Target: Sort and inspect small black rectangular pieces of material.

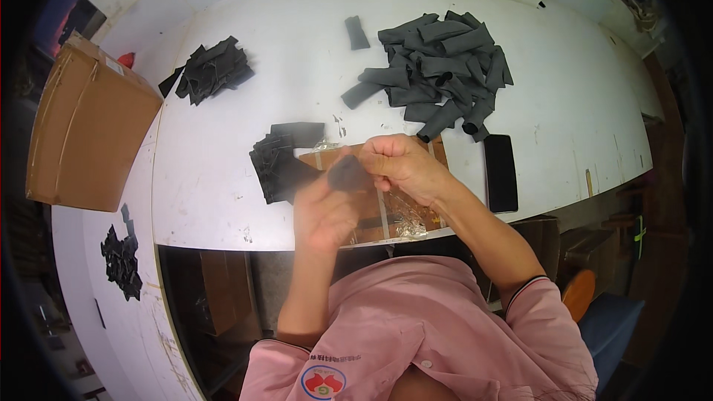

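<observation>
Head view: a black piece (pixel 347 173) is in the fingers, the right hand (pixel 403 166) pinching its edge, the blurred left hand (pixel 324 215) apparently gripping its other side, a pile (pixel 276 169) to their left. The step looks like two-handed working; the next move likely needs steady pinching.

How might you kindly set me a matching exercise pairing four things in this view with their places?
Things:
1. Large brown cardboard box
2. Flat black rectangular slab
3. Big heap of dark grey fabric tubes
4. Small dark fabric piece

Places:
A. Between the left hand and right hand
B. On the white table, beyond both hands
C. Picture's left side
D. Just right of the right hand

Pairs: 1-C, 2-D, 3-B, 4-A
</observation>
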`<state>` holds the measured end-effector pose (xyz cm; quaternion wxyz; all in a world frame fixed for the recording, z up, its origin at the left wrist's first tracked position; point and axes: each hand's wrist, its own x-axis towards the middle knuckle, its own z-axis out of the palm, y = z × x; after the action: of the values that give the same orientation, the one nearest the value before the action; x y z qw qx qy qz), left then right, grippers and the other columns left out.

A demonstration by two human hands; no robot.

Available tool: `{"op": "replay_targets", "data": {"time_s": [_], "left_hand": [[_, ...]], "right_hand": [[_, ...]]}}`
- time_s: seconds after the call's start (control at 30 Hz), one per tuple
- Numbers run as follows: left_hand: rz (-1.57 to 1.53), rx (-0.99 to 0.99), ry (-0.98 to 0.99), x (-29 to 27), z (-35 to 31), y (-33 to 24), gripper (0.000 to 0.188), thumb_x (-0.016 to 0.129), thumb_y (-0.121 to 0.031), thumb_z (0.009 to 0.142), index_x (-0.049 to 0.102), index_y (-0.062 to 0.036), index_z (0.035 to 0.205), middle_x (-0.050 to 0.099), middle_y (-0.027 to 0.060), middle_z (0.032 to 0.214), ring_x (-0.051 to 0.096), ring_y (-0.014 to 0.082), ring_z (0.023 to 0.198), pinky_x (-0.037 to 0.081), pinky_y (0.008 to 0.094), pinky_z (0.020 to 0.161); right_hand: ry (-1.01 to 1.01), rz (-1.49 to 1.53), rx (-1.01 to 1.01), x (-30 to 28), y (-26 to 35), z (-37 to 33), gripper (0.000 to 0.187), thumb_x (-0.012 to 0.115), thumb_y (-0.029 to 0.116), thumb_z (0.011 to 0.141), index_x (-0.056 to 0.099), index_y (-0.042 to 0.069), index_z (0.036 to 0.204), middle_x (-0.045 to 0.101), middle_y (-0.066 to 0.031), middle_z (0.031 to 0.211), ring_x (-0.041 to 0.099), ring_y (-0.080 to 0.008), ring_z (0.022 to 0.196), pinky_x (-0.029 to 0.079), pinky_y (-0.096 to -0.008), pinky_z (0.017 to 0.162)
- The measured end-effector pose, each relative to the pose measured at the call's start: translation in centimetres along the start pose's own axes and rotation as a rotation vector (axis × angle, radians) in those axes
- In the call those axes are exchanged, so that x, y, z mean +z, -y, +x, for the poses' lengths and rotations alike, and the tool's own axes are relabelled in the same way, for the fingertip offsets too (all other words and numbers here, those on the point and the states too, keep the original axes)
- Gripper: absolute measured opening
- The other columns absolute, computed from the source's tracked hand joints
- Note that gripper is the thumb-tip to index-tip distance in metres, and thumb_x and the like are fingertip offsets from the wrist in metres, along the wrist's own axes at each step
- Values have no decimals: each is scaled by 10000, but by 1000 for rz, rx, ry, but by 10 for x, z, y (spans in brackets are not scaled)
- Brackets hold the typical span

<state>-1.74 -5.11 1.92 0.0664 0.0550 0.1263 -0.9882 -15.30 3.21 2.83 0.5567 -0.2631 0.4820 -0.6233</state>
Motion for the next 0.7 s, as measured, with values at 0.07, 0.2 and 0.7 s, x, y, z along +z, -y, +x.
{"op": "replay_targets", "data": {"time_s": [0.07, 0.2, 0.7], "left_hand": [[-80, 54, 105, 18, -6, 13, 291, 335, -114, 888, 390, -14, 1156, 526, 152, 866, 272, 44, 308, 232, 177, 243], [602, 245, 54, 36, -11, 28, 327, 395, 34, 814, 401, 17, 1140, 554, 85, 775, 316, 22, 299, 209, 158, 274], [1780, 1150, 71, 18, 1, 17, 141, 598, -20, 743, 569, 17, 876, 586, 126, 908, 519, 214, 908, 383, 330, 843]], "right_hand": [[94, -32, -52, 7, 19, 0, 224, 529, 213, 838, 528, 29, 709, 445, 38, 582, 367, -33, 480, 299, -169, 435], [233, -116, -48, -7, 14, 6, 213, 546, 210, 830, 520, 43, 700, 454, 35, 595, 386, -36, 514, 312, -165, 453], [-109, -876, -864, 10, 28, -19, 224, 544, 217, 789, 515, -4, 761, 508, -78, 656, 510, -179, 642, 407, -273, 568]]}}
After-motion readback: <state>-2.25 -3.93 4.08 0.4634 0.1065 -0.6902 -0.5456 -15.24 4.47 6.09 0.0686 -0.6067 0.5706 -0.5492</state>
